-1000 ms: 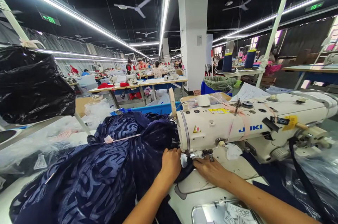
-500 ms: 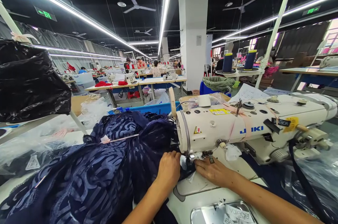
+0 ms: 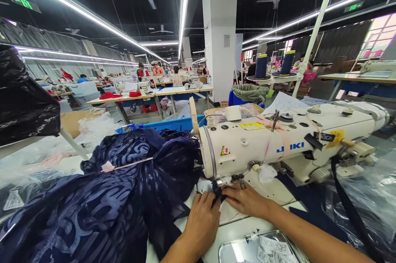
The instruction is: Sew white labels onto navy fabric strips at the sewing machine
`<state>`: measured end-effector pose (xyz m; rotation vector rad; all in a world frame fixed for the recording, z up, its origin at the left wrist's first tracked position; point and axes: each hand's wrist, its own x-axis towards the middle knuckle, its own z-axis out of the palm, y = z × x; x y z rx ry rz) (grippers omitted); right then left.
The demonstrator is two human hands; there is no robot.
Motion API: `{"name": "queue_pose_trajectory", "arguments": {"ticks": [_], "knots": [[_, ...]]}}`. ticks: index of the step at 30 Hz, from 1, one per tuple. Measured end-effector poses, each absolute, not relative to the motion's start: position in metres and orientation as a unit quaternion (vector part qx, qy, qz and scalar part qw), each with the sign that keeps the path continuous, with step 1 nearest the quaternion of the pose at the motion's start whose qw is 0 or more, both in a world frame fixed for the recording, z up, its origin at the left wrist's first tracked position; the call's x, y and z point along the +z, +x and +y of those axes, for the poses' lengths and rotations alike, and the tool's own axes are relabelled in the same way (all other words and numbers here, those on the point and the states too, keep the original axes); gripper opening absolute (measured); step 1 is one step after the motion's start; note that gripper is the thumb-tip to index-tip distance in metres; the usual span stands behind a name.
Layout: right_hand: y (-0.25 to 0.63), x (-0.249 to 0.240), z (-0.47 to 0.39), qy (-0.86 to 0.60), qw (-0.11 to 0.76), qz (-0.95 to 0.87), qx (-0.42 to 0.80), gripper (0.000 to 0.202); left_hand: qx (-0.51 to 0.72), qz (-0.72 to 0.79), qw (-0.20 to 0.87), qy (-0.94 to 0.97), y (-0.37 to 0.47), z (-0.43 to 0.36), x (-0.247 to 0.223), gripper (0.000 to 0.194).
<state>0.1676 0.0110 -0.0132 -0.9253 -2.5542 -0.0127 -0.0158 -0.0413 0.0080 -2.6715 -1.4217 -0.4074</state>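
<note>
Just in front of the needle area of a white sewing machine (image 3: 256, 147), my left hand (image 3: 204, 218) is closed, its fingertips pinching a small dark piece of cloth (image 3: 218, 199). My right hand (image 3: 246, 200) lies on the machine bed with its fingers closed on the right side of the same dark cloth. The needle and presser foot are partly covered by my fingers and the machine head. A navy patterned sheer garment (image 3: 102, 201) is heaped to the left of the machine, reaching close to my left hand.
A metal tray (image 3: 256, 248) with printed "valege" labels lies near the front edge. Two navy thread cones (image 3: 261, 67) stand behind the machine. At left hangs a black plastic bag (image 3: 27, 98). Clear plastic (image 3: 371, 197) lies at right. Other people work at tables farther back.
My left hand has moved toward me, away from the left side of the machine head, and now meets the dark cloth at the needle area. My right hand stays beside it. The view has shifted slightly.
</note>
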Motion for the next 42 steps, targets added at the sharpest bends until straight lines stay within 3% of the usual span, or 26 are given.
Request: {"name": "queue_pose_trajectory", "arguments": {"ticks": [5, 12, 23, 25, 30, 42], "knots": [[0.169, -0.018, 0.015, -0.374, 0.215, -0.899, 0.076, 0.028, -0.102, -0.475, 0.080, -0.870, -0.011, -0.040, -0.002, 0.034], [0.171, -0.019, 0.018, -0.315, 0.280, -0.903, 0.085, 0.028, -0.083, -0.477, 0.077, -0.872, -0.007, -0.037, -0.008, 0.039], [0.159, -0.007, -0.009, -0.317, 0.136, -0.928, -0.139, 0.041, -0.084, -0.456, 0.016, -0.886, -0.020, -0.045, 0.021, 0.032], [0.158, -0.008, -0.009, -0.310, 0.131, -0.929, -0.155, 0.044, -0.077, -0.467, 0.027, -0.881, -0.029, -0.046, 0.026, 0.032], [0.165, -0.009, 0.000, -0.267, 0.146, -0.935, -0.183, 0.050, -0.039, -0.454, 0.066, -0.888, -0.036, -0.037, 0.020, 0.011], [0.168, -0.007, 0.006, -0.256, 0.161, -0.932, -0.199, 0.047, -0.137, -0.432, 0.082, -0.888, -0.034, -0.027, -0.009, 0.024]]}}
